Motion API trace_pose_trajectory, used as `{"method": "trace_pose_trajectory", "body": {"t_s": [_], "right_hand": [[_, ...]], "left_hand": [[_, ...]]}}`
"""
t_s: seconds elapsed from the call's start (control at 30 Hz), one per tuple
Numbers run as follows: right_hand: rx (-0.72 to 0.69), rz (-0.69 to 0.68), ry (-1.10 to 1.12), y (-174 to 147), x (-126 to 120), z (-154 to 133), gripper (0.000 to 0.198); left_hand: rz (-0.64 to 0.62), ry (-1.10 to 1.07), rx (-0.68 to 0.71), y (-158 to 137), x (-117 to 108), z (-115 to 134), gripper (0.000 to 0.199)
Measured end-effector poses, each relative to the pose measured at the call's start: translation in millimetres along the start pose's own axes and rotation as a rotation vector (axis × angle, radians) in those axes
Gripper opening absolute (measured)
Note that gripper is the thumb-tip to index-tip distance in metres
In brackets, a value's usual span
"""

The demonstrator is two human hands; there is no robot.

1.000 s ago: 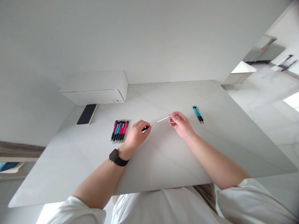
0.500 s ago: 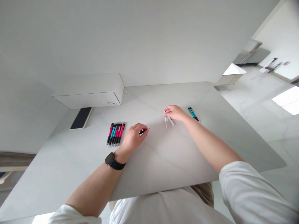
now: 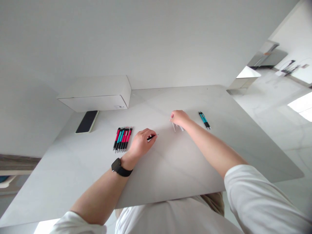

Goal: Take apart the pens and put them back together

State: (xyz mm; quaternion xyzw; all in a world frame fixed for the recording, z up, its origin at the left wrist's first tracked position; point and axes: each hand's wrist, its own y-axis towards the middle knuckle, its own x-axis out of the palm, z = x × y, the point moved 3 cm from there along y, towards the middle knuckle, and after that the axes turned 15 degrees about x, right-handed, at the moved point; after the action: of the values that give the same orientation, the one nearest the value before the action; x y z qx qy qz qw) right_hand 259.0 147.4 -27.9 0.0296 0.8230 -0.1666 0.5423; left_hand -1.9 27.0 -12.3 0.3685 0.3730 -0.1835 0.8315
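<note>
A: What's in the left hand (image 3: 143, 141)?
B: It's closed around a black pen (image 3: 151, 137). The fingers cover most of it, and a thin tip sticks out to the right, above the table (image 3: 158, 175).
A: And the right hand (image 3: 179, 117)?
B: Bent down at the wrist, with the fingertips pinched on the upper end of a thin white stick (image 3: 174, 126). The stick hangs down, its lower end slanting towards the person. Whether that end touches the table, I can't tell.
A: Anything else by that hand?
B: A small whitish thing (image 3: 181, 128) just under it, too covered to make out.
A: Further out?
B: Left of the left hand lies a row of red and teal pens (image 3: 123, 139), side by side, black grips towards the person. Two teal pens (image 3: 204, 120) lie together beyond the right hand, on the right.
A: And farthest off?
B: A phone (image 3: 87, 122), dark side up, on the far left, just in front of a long white box (image 3: 95, 103) by the wall (image 3: 156, 45).
</note>
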Motion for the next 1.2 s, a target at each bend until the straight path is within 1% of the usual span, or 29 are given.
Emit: {"method": "trace_pose_trajectory", "body": {"t_s": [0.17,0.3,0.4,0.47,0.5,0.6,0.63,0.7,0.77,0.9,1.03,1.13,1.2], "right_hand": [[-0.022,0.028,-0.02,-3,3,2,0.018],[-0.04,0.072,-0.02,-12,-3,4,0.019],[-0.132,0.075,0.066,-32,-11,-1,0.018],[-0.247,0.005,0.179,-52,-14,-7,0.016],[-0.297,-0.07,0.234,-63,-13,-11,0.017],[-0.356,-0.264,0.345,-94,-7,-21,0.024],[-0.362,-0.306,0.361,-102,-4,-24,0.026],[-0.364,-0.354,0.374,-113,2,-29,0.027],[-0.352,-0.356,0.378,-118,5,-34,0.024],[-0.337,-0.313,0.382,-113,5,-36,0.015],[-0.355,-0.178,0.358,-92,-12,-27,0.013],[-0.354,-0.098,0.235,-70,-24,-19,0.011],[-0.367,-0.107,0.121,-57,-27,-17,0.011]], "left_hand": [[-0.002,-0.008,-0.003,1,-1,1,0.012],[-0.002,-0.01,-0.017,1,-1,1,0.011],[0.011,-0.016,-0.025,1,-2,2,0.011],[0.024,-0.02,-0.025,2,-3,3,0.011],[0.031,-0.021,-0.022,2,-3,4,0.011],[0.047,-0.019,-0.011,2,-4,6,0.01],[0.052,-0.017,-0.008,2,-5,7,0.01],[0.062,-0.011,-0.005,3,-6,9,0.009],[0.069,-0.005,-0.001,3,-7,10,0.009],[0.059,0.002,0.006,4,-7,10,0.01],[0.054,0.009,-0.029,3,-6,6,0.011],[0.051,0.01,-0.056,1,-4,2,0.014],[0.035,0.007,-0.061,0,-2,1,0.014]]}}
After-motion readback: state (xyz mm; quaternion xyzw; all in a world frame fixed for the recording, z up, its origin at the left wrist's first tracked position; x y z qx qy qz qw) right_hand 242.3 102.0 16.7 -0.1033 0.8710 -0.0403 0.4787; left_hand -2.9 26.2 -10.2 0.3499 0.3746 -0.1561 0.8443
